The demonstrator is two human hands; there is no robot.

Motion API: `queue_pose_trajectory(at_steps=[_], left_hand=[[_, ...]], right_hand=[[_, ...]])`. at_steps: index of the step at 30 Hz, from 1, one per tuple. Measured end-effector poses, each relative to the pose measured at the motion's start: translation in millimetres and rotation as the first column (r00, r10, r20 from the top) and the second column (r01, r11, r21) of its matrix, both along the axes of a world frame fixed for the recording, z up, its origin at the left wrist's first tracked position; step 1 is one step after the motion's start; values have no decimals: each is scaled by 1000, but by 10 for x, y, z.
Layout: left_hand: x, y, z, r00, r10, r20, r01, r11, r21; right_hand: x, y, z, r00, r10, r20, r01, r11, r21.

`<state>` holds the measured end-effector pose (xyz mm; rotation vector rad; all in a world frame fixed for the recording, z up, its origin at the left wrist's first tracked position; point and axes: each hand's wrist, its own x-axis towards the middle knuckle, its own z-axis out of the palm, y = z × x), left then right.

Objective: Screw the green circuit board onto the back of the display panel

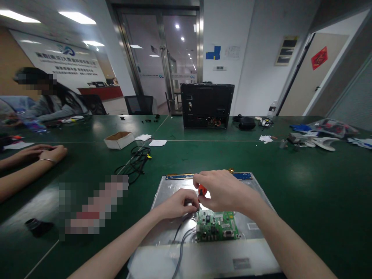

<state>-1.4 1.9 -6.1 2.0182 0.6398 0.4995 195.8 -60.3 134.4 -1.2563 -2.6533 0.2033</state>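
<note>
R hand [223,192] fingers clamped on orange-handled screwdriver [202,190], L hand [177,204] fingers pinched tog. at its tip, above green circuit board [217,226] on metal panel [203,255].

Bare table [305,201] right; cables [135,161] clutter left.

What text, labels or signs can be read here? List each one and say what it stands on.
Nothing can be quoted; every text is too small or blurred.
Wall banner: rows of characters under a blue logo, blurred.
Red diamond sign on the door: one character, unclear.
Green circuit board by the left hand and right hand: markings too small.
Grey sticker on the metal panel: unreadable.
Paper notice on the wall: too faint.
</note>
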Motion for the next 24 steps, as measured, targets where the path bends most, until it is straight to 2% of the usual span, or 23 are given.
queue_pose_trajectory(at_steps=[2,6,10,12,16,19,24], left_hand=[[7,-5,28,1000,-5,1,5,1000,13],[18,-27,69,1000,-9,5,9,1000,-12],[16,-41,81,1000,2,-11,-2,1000,-9],[13,-35,79,1000,-7,-14,7,1000,8],[7,-7,43,1000,-21,-6,20,1000,-12],[1,7,9,1000,-7,-11,7,1000,-7],[9,-12,16,1000,5,7,-5,999,-43]], right_hand=[[-11,-11,7,1000,-25,16,25,1000,7],[-47,-4,-1,985,-156,75,152,987,57],[-41,26,-16,974,-198,109,185,976,113],[-27,36,-16,976,-188,110,178,979,96],[-4,38,-10,994,-93,52,91,995,30],[-2,31,-11,999,-48,23,47,998,42],[-31,33,-24,997,-68,42,66,996,54]])
